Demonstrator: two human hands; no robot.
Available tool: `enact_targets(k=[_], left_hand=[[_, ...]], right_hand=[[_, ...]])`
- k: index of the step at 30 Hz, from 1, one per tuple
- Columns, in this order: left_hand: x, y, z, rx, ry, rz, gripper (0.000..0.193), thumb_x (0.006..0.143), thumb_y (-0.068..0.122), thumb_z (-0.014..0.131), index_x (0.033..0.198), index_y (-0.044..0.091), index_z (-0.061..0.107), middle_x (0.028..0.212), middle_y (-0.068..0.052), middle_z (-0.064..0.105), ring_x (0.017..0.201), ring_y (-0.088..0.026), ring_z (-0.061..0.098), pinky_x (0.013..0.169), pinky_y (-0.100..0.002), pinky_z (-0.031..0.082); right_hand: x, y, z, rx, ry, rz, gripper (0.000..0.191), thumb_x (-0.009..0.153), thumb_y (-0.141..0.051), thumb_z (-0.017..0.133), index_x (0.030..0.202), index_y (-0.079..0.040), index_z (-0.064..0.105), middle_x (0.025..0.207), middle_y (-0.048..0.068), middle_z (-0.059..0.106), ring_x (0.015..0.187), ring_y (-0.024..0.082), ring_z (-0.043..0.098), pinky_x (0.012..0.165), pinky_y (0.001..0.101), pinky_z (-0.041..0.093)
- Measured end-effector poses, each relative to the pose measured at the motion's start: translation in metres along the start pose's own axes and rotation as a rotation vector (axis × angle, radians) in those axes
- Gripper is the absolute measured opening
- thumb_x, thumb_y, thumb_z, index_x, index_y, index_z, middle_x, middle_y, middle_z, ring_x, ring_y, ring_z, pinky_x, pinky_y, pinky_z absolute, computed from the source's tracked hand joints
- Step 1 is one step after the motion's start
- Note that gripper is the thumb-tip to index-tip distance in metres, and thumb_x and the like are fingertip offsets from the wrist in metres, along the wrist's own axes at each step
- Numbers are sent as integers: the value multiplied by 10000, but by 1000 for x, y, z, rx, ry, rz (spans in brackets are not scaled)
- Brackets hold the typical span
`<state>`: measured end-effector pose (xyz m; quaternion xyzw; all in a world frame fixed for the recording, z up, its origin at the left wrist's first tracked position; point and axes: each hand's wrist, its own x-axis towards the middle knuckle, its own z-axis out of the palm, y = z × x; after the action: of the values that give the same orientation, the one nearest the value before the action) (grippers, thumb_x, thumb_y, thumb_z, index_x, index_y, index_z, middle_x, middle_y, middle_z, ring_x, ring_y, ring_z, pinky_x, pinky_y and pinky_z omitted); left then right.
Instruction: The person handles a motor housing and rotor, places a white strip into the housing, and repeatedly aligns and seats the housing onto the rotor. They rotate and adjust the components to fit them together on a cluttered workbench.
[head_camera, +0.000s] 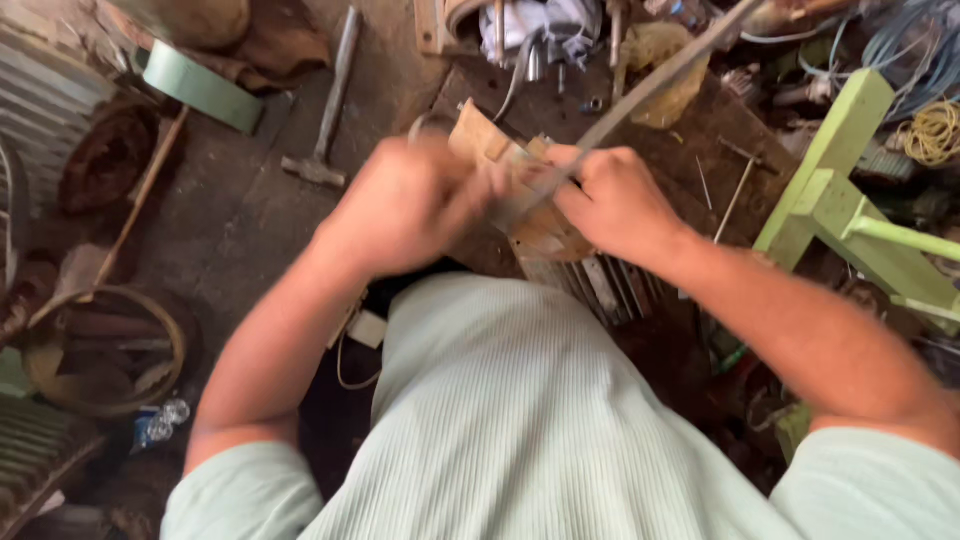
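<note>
floor (240, 210): dark, dusty | green frame (850, 190) right (painted) | daylight

Your hammer (322, 110) lies on the floor (230, 220), left of the tabletop (700, 150). The wooden stand (850, 190) sits to its right.

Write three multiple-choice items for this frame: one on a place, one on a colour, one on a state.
1. Where does the hammer lie?
A. on the dark floor, up and to the left of the hands
B. on the green frame
C. in the round pan

2. What colour is the frame at the right?
A. red
B. light green
C. black

3. How do the hands stand?
A. both resting open on the floor
B. one hand raised off the work
C. both closed around the brown piece

Answers:
1 A, the hammer lies on bare floor beyond the left hand.
2 B, its bars are painted light green.
3 C, left hand and right hand both grip the brown piece, with a long thin tool across it.
</note>
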<state>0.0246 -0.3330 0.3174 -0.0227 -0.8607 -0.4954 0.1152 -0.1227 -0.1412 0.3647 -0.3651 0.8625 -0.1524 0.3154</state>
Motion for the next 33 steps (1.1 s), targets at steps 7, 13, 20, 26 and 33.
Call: enact_targets(k=[7, 13, 20, 26, 33], left_hand=[[-21, 5, 54, 274, 383, 24, 496, 717, 277, 818, 1013, -74, 629, 991, -302, 666, 916, -474, 662, 852, -446, 533], [38, -23, 50, 231, -115, 147, 801, 725, 705, 885, 938, -16, 606, 660, -135, 646, 652, -352, 674, 785, -442, 530], [53, -19, 88, 273, 102, 85, 466, 761, 551, 859, 878, 162, 630, 555, -84, 603, 542, -292, 632, 645, -422, 498], [66, 5, 88, 312, 70, 15, 478, 792, 411, 832, 1139, 121, 680, 537, -48, 604, 503, -269, 617, 591, -413, 491], [59, -2, 47, -410, 351, -148, 379, 910, 306, 834, 1077, 61, 598, 985, -15, 660, 720, -115, 686, 598, -271, 553]], right_hand=[[-3, 32, 26, 88, 230, -256, 412, 1114, -363, 501, 1018, 5, 659, 803, 148, 625, 700, 301, 610, 623, 404, 487], [-8, 43, 33, 96, 45, -110, 606, 1077, -511, 383, 811, -4, 583, 689, 121, 574, 641, 297, 601, 635, 408, 467], [-34, 31, 10, 40, 261, -272, 660, 1130, -525, 320, 1219, 33, 662, 892, 184, 681, 949, 395, 678, 898, 492, 513], [-81, 43, 15, 1062, 298, -432, 544, 1153, -508, 323, 1302, -34, 544, 1038, 158, 674, 944, 301, 641, 920, 454, 514], [-113, 129, 43, 1656, -18, -251, 614, 1243, -525, 283, 1197, 16, 569, 656, 30, 589, 544, 125, 466, 575, 334, 420]])
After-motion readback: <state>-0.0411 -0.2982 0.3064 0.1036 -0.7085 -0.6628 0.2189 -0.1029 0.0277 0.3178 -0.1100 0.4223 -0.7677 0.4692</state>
